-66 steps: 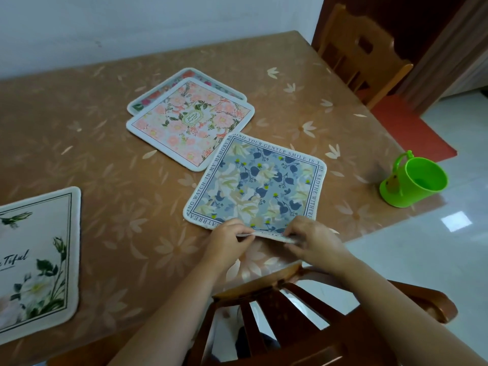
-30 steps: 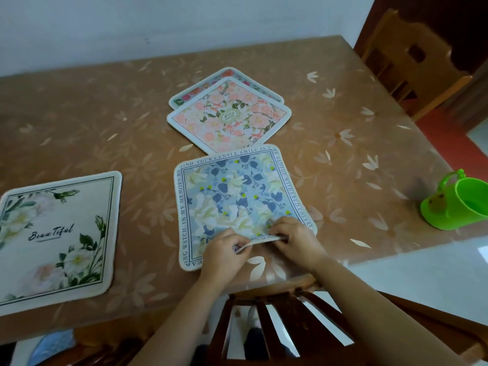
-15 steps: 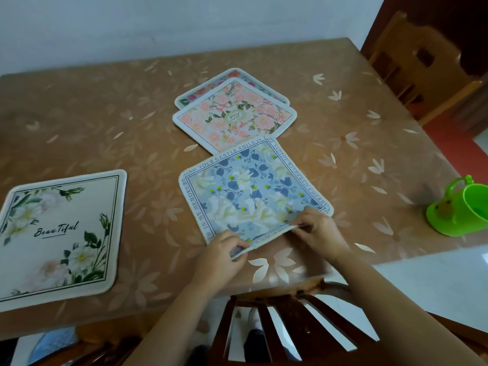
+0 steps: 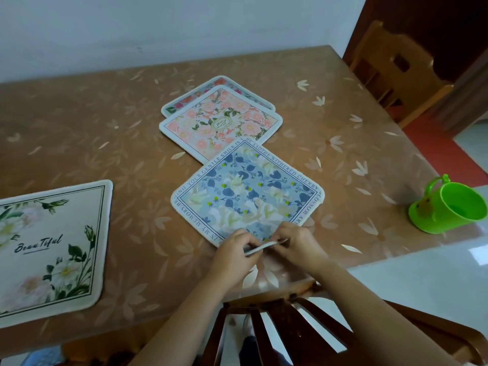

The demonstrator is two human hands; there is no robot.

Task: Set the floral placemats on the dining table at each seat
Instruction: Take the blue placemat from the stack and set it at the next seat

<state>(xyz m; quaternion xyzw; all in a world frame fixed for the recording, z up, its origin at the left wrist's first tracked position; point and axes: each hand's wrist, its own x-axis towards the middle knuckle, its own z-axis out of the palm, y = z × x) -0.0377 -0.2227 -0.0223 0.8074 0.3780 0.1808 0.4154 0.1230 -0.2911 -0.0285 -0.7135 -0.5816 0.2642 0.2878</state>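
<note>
A blue floral placemat (image 4: 245,194) with a text border lies turned like a diamond on the table (image 4: 105,143) near its front edge. My left hand (image 4: 233,253) and my right hand (image 4: 297,243) both pinch its near corner, which is lifted slightly off the table. Behind it, a pink floral placemat (image 4: 219,125) lies on top of another placemat (image 4: 184,101) with red flowers, and the blue mat's far corner overlaps the pink one. A white placemat (image 4: 47,249) with green leaves and the word "Beautiful" lies flat at the left.
A green plastic cup (image 4: 449,210) lies tipped on the table's right edge. A dark wooden chair back (image 4: 277,326) stands right below my hands. A lighter wooden chair (image 4: 396,67) stands at the far right end. A wall runs behind the table.
My hands have drawn together on the blue placemat's near corner. The mat has rotated further counterclockwise into a diamond, and its far corner now overlaps the pink mat.
</note>
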